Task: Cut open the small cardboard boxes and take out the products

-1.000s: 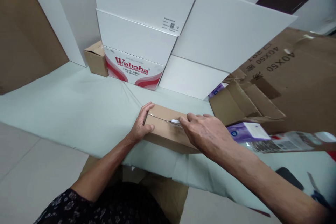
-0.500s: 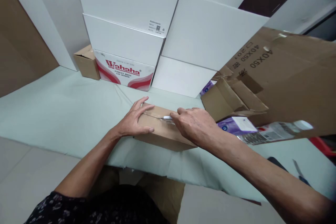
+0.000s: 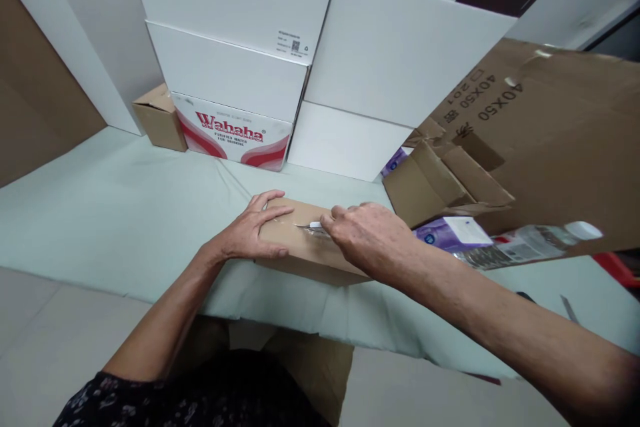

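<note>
A closed brown cardboard box (image 3: 295, 247) lies on the cloth-covered table in front of me. My left hand (image 3: 250, 230) grips its left end, thumb on the near side and fingers spread over the far top edge. Closed over the right part of the box's top is my right hand (image 3: 357, 233). It holds a white box cutter (image 3: 315, 225), whose thin tip points left along the top seam. Clear tape shines beside the tip. Most of the cutter is hidden inside the fist.
White cartons, one a Wahaha water carton (image 3: 233, 133), stand along the back. A small brown box (image 3: 163, 123) sits at the left. To the right are an open cardboard box (image 3: 425, 183), a purple box (image 3: 445, 233), a plastic bottle (image 3: 530, 243) and a knife blade (image 3: 569, 309).
The cutter has shifted slightly left along the seam, with more of its thin tip showing. My left hand still grips the box's left end. The whole view has tilted a little.
</note>
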Demonstrator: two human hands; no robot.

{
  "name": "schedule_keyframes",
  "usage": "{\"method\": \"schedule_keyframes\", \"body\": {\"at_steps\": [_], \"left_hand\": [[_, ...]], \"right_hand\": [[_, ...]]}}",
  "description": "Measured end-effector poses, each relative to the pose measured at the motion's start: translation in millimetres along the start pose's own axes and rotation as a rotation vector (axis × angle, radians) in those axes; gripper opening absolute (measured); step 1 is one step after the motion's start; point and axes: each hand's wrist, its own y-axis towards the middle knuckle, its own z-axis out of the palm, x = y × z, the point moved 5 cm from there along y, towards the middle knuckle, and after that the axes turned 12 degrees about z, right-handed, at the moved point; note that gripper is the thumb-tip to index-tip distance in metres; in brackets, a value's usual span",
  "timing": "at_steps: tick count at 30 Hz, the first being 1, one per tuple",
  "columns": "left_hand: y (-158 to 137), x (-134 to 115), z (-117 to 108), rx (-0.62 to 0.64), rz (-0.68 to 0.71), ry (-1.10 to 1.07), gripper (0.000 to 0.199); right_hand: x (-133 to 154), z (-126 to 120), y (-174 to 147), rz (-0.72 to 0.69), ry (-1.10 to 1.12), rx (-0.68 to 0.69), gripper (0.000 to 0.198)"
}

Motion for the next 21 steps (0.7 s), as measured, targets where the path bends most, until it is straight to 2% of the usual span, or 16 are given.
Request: {"method": "schedule_keyframes", "body": {"at_steps": [4,12,21], "left_hand": [[0.0,0.7,-0.3,-0.004,-0.002,-0.01,0.086],[-0.1,0.6,0.4,-0.002,-0.003,-0.008,0.085],[0.4,0.1,0.4,0.007,-0.003,0.009,0.088]], "right_hand": [[-7.4,2.5,-5.7,0.001,-0.013,-0.015,0.025],[-12.1,-0.6,-14.0,0.017,-0.033,0.077,0.032],[-16.2,2.0,-22.2,0.016,-0.051,0.105,0.036]]}}
